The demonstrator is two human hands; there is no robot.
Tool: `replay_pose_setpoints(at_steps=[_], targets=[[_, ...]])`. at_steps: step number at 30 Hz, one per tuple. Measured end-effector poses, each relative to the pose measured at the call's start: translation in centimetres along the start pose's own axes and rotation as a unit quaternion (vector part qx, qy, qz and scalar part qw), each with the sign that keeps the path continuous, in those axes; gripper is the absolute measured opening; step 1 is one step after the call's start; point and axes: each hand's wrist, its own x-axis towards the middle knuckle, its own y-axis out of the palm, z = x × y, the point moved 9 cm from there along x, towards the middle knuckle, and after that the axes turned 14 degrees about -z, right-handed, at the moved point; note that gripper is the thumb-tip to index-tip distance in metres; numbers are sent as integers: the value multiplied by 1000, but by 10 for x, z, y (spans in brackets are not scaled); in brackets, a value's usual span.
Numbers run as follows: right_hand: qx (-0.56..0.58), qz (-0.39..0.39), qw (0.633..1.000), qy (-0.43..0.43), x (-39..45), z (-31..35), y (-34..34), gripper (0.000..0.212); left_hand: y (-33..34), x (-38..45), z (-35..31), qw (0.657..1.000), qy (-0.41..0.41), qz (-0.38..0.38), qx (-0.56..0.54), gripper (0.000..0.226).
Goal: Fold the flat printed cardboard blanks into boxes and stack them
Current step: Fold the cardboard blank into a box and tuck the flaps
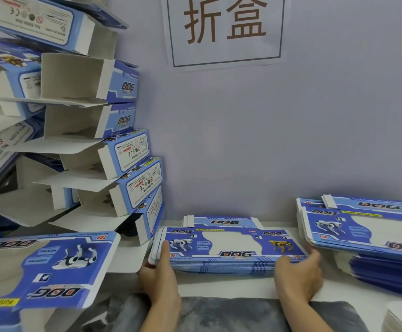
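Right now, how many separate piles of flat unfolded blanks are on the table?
2 piles: the middle pile, gripped at its ends by the left hand and right hand, and the right pile against the wall. More may lie out of view.

White table (231,287) carries flat blanks (228,248); folded boxes (123,164) stacked left.
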Motion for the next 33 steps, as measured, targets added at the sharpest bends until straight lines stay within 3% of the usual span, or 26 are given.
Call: replay_pose_setpoints(at_steps=[6, 14, 17, 22, 33], targets=[[21, -9, 999, 33, -2, -1, -4, 58, 0, 6, 11, 999, -31, -14, 21, 42], [-8, 2, 1000, 21, 0, -2, -1, 55, 1, 11, 22, 998, -46, -7, 49, 26], [-12, 7, 1000, 23, -1, -2, -1, 54, 2, 9, 12, 999, -4, -6, 32, 22], [-26, 16, 999, 16, -1, 1, -6, 55, 3, 4, 9, 998, 12, 6, 59, 36], [-52, 32, 998, 3, -14, -5, -42, 55, -27, -12, 7, 999, -27, 11, 39, 32]])
